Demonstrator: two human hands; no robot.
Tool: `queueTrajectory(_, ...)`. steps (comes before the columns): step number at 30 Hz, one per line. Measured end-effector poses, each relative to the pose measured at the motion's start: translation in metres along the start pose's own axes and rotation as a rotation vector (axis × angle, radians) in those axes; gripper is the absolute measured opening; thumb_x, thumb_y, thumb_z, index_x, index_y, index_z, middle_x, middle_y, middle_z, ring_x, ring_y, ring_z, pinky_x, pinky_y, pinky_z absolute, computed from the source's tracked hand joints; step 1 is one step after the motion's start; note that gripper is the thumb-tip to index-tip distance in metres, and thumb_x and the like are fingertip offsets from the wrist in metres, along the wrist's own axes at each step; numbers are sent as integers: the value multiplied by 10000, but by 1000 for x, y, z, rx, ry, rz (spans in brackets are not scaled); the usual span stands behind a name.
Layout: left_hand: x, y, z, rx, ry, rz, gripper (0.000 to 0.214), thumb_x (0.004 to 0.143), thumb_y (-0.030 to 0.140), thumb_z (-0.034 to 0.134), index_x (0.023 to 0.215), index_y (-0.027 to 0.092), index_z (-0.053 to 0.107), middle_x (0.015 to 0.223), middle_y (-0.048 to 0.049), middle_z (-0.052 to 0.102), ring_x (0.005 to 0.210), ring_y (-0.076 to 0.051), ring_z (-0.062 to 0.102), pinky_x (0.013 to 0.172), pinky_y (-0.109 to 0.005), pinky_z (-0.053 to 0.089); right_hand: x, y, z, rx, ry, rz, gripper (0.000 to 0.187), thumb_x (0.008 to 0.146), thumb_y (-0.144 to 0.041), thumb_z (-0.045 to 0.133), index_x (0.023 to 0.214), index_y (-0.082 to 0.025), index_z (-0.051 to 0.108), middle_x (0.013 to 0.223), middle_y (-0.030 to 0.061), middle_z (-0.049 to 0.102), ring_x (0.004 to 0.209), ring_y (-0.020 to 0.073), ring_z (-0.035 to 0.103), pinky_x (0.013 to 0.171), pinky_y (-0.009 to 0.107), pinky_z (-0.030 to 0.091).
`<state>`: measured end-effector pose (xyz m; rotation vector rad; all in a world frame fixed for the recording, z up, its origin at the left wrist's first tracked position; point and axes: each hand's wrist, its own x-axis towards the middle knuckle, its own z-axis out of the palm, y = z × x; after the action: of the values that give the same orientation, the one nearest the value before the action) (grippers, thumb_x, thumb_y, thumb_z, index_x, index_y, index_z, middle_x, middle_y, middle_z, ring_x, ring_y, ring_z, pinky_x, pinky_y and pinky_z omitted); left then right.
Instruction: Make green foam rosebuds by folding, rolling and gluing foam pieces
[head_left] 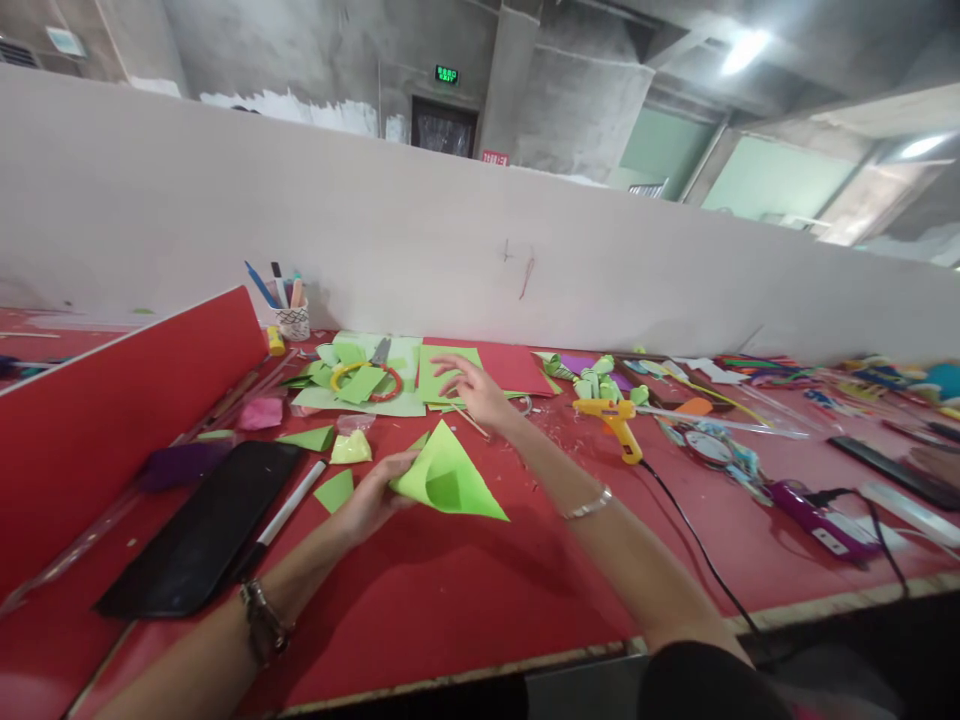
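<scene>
My left hand grips a light green sheet of paper, curled into a cone with its wide mouth facing me, held above the red table. Further up and to the right, my right hand reaches over the table with its fingers apart, holding nothing that I can see. Beneath its fingers lie flat green sheets and a thin stick. To their left, scissors with red and yellow handles rest among cut green paper pieces. A yellow glue gun lies right of my right forearm.
A black tray-like slab and a white marker lie at left, near a red divider. A pen cup stands at the back. A purple power strip and cords lie right. Another person's hand shows at the right edge.
</scene>
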<state>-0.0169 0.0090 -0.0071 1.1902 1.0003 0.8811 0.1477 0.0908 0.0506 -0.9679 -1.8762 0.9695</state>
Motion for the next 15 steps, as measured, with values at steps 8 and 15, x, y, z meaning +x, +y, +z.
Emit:
queueTrajectory(8,-7,-8,2,-63,-279,-71,463,605,449,553,957,150,589,902,-88,618,849,-236,554,693,-297,428,-130,-35,-20,-676,-64,-450,341,825,-145,417,1128,-289,474,1172,61,429,972,139,494,805,283,452)
queueTrajectory(15,-8,1,5,192,-447,-47,452,664,496,472,906,135,598,720,-58,613,583,-148,519,511,-232,393,-175,-18,2,-1029,160,-708,180,852,-194,444,940,-263,585,1034,-10,605,997,124,491,1037,365,221)
